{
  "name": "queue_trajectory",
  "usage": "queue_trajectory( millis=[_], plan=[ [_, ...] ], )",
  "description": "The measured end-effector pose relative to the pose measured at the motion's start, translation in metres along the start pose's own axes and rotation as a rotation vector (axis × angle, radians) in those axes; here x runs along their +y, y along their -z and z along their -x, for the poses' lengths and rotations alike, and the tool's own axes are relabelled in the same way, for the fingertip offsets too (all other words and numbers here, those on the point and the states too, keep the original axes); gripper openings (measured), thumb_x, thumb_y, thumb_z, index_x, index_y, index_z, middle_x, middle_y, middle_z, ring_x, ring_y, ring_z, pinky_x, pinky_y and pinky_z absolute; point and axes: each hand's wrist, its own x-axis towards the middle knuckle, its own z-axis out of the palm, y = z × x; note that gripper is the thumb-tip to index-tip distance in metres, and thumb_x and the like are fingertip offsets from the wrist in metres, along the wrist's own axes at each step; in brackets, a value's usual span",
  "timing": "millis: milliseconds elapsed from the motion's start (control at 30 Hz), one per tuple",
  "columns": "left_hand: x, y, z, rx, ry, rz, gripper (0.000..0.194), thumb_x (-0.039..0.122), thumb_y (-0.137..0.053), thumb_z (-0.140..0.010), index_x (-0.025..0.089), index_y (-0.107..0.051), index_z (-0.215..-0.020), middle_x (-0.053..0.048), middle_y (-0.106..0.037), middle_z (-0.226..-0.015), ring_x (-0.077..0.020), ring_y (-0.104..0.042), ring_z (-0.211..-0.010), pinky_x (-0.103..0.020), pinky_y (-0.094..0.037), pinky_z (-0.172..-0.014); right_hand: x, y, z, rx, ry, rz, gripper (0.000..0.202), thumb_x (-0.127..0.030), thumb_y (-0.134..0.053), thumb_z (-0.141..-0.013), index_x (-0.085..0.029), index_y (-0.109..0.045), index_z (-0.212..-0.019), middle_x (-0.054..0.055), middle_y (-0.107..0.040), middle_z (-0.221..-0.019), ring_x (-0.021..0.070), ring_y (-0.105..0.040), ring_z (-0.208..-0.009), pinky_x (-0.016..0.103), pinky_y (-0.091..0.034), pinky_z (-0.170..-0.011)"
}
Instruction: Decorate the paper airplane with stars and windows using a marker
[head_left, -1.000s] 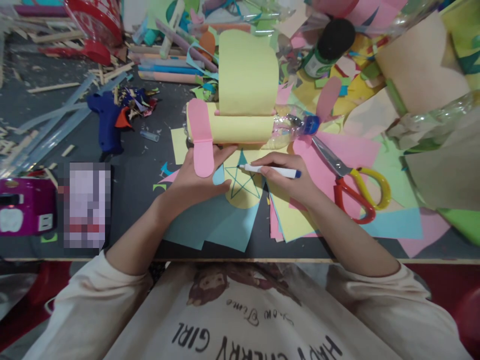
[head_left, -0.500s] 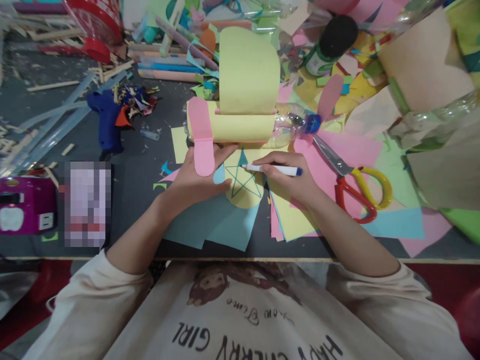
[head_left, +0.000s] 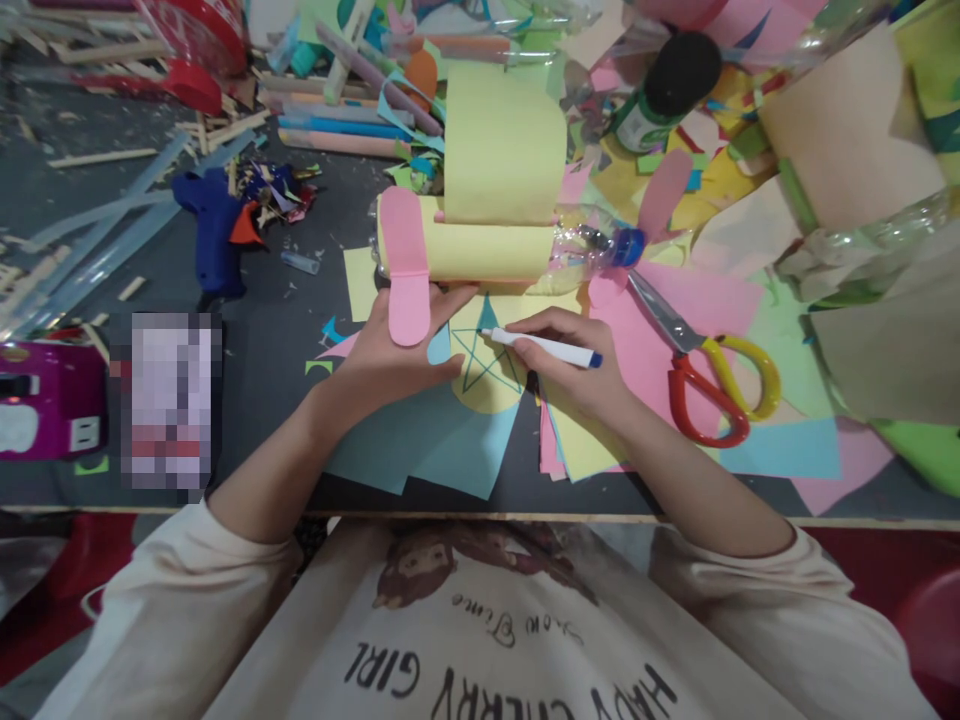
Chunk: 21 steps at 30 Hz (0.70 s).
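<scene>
A white marker (head_left: 551, 348) with a blue end is pinched in my right hand (head_left: 574, 355), its tip on a star drawn on yellow paper (head_left: 487, 405). The star's top point is filled in dark. My left hand (head_left: 397, 345) lies with fingers and thumb spread at the paper's left edge, partly under a pink strip (head_left: 409, 300). That strip is attached to a bottle wrapped in yellow paper (head_left: 487, 250), which lies just beyond both hands. A curved yellow sheet (head_left: 506, 145) stands up from the bottle. Blue paper (head_left: 435, 450) lies below the star.
Scissors (head_left: 694, 350) with red and yellow handles rest on coloured sheets at the right. A blue glue gun (head_left: 214, 235), a purple box (head_left: 49, 400) and a blurred-out item (head_left: 166, 400) are at the left. Sticks, pens and a green bottle (head_left: 664, 95) lie farther back.
The marker's blue end has tilted slightly down toward me, with its tip still near the star's upper part. My left hand stays spread. The whole view has shifted slightly.
</scene>
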Motion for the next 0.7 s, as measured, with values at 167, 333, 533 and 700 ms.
queue_trajectory(
  millis=[167,333,533,700],
  plan=[
    [0.0012,0.0008,-0.0001,-0.041,0.06,-0.046,0.073,0.042,-0.059,-0.087,0.024,-0.044,-0.157,-0.005,-0.056,-0.151,-0.0334,-0.051,-0.137,-0.046,-0.038,-0.122,0.0038,0.0009,-0.0012,-0.031,-0.02,-0.002,0.019,-0.039,-0.074,-0.086,-0.02,-0.075,-0.085,0.001,-0.074,-0.074,0.0134,-0.067,-0.063,0.027,-0.055,-0.061],
    [0.0,0.0,0.0008,-0.046,0.068,-0.041,0.075,0.045,-0.057,-0.087,0.024,-0.044,-0.158,-0.004,-0.054,-0.155,-0.034,-0.05,-0.138,-0.046,-0.036,-0.122,0.0027,0.0013,-0.0014,-0.035,-0.027,0.017,0.019,-0.038,-0.073,-0.086,-0.019,-0.076,-0.085,0.002,-0.074,-0.073,0.013,-0.065,-0.062,0.026,-0.052,-0.057],
    [0.0016,0.0012,0.0006,-0.047,0.044,-0.026,0.075,0.048,-0.055,-0.089,0.019,-0.044,-0.158,-0.006,-0.055,-0.153,-0.0327,-0.049,-0.137,-0.045,-0.034,-0.123,0.0021,0.003,-0.0023,-0.057,-0.011,0.057,0.015,-0.032,-0.073,-0.083,-0.018,-0.077,-0.081,0.001,-0.073,-0.07,0.0107,-0.058,-0.056,0.024,-0.043,-0.052],
    [0.0005,0.0004,0.0005,-0.07,0.067,-0.073,0.075,0.049,-0.055,-0.091,0.023,-0.041,-0.159,-0.006,-0.055,-0.153,-0.0328,-0.048,-0.138,-0.045,-0.034,-0.121,0.0019,0.004,-0.0012,-0.101,-0.016,0.096,0.02,-0.037,-0.071,-0.084,-0.019,-0.077,-0.077,0.002,-0.072,-0.068,0.0115,-0.056,-0.056,0.024,-0.04,-0.051]
  ],
)
